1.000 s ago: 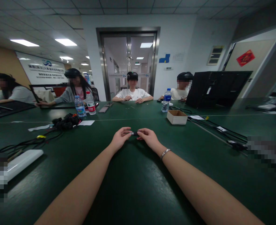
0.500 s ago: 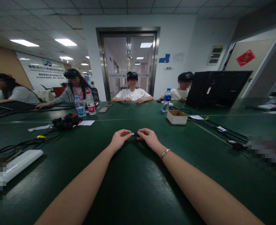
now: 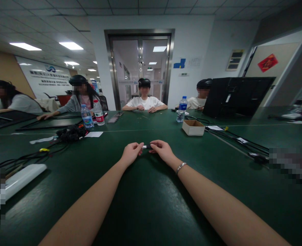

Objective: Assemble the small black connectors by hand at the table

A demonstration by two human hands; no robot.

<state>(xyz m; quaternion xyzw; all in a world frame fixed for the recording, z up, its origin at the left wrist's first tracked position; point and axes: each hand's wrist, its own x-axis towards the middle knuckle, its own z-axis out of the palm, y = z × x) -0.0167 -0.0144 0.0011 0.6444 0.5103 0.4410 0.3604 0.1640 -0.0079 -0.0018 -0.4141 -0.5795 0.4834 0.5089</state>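
Observation:
Between my hands, just above the green table (image 3: 143, 191), is a small dark stick with a silver end, which looks like a USB stick (image 3: 146, 147). My right hand (image 3: 163, 150) pinches its dark end between thumb and fingertips. On the other side, my left hand (image 3: 130, 153) is closed in a pinch at the silver end. Fingertips partly hide the stick at both ends, and its fine detail is too small to make out. A silver bracelet (image 3: 181, 168) circles my right wrist.
An open cardboard box (image 3: 193, 128) and a water bottle (image 3: 182, 109) stand ahead to the right, before a black monitor (image 3: 233, 97). Two bottles, black cables (image 3: 71, 133) and a white case (image 3: 25, 181) lie left. A person (image 3: 145, 100) sits opposite; others sit at both sides.
My left fingertips have drawn slightly left, so more of the silver end shows. At the left, a co-worker's dark flat panel now lies differently on the table.

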